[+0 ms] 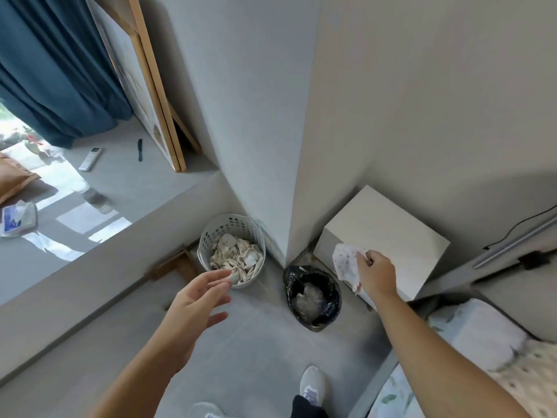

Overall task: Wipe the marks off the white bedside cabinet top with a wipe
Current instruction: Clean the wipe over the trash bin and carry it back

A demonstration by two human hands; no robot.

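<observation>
Your 2 hands are out: the left hand (193, 300) is spread wide and holds nothing, near the floor's middle. Your right hand (375, 274) pinches the wipe (346, 262) at the near-left edge of the white bedside cabinet top (388, 227). No marks are visible there, so wiping seems not started or almost finished; I cannot tell which.

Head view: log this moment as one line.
right hand: holds wipe | left hand: open, empty | wipe: at front edge of cabinet | lined bin: below
</observation>
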